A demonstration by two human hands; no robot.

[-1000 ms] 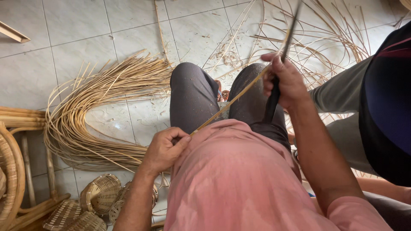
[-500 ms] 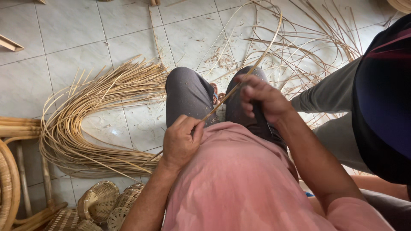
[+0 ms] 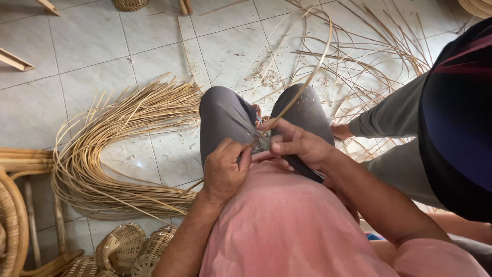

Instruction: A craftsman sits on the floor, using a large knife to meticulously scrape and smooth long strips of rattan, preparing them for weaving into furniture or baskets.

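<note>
- Cane, pale and thin: a single long strip (image 3: pixel 302 92) rises from the person's lap and arcs up and away over the floor tiles (image 3: pixel 92 46).
- The left hand (image 3: pixel 224 172) is closed in a firm grip around the lower part of the strip, apparently pinning it against the left knee (image 3: pixel 225 118) so it stays steady.
- The right hand (image 3: pixel 294 146) is closed too — fingers pinch the strip just beside the left hand and also hold a dark knife handle (image 3: pixel 302 169), seemingly to work the blade along the strip.
- The two hands nearly touch, above grey trousers and a pink shirt (image 3: pixel 287 225).
- To the left on the floor lies a thick curved bundle of cane (image 3: pixel 102 164), well apart from the hands.
- Small woven baskets (image 3: pixel 138 249) sit at the lower left edge, beside a bent cane frame (image 3: pixel 15 215).
- Loose tangled strips (image 3: pixel 369 56) spread ahead and to the right.
- Another person (image 3: pixel 451 123) in dark clothing crowds the right side, so open room lies mostly on the bare tiles ahead and to the left.
</note>
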